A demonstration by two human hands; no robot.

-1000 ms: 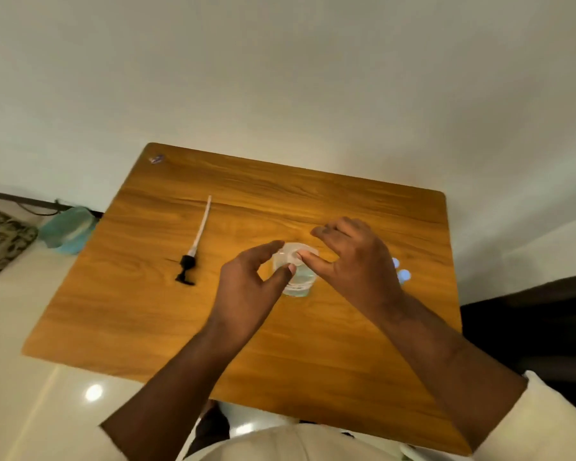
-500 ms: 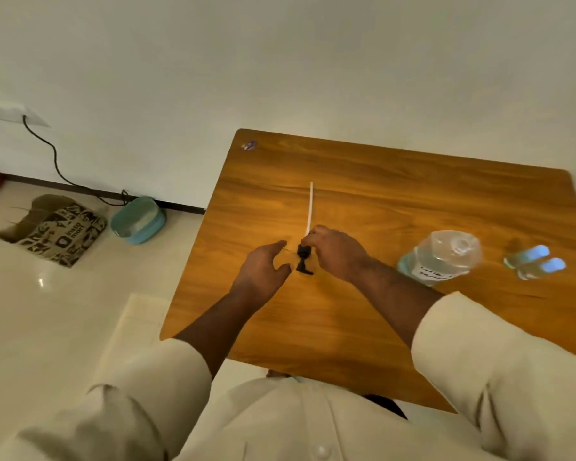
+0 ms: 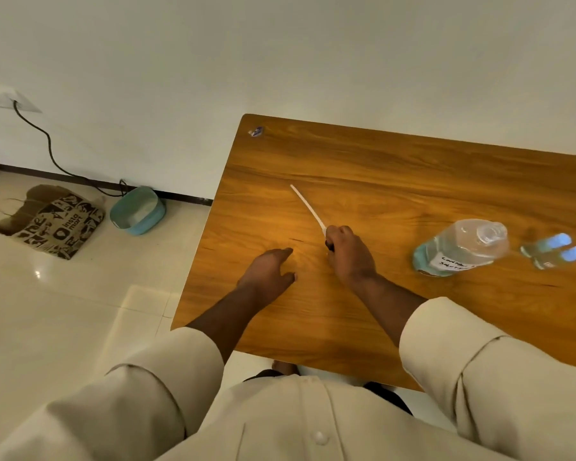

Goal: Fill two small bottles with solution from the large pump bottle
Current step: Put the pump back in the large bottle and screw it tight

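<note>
The large bottle (image 3: 459, 251) stands uncapped on the desk (image 3: 396, 168), near its right side, with two small bottles (image 3: 554, 249) just right of it by the desk edge. Left of the large bottle, the right hand (image 3: 348, 254) grips the pump (image 3: 308, 207), its tube pointing away over bare wood. The left hand (image 3: 268, 272) hovers relaxed, holding nothing. On the floor, further left: a teal bowl (image 3: 137, 211) and a printed bag (image 3: 52, 221).

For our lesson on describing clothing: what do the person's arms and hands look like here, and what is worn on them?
Both arms wear loose cream long sleeves, pushed back to mid-forearm, part of a cream buttoned shirt. The left hand and right hand are bare: no gloves, rings, watch or markings visible.
</note>
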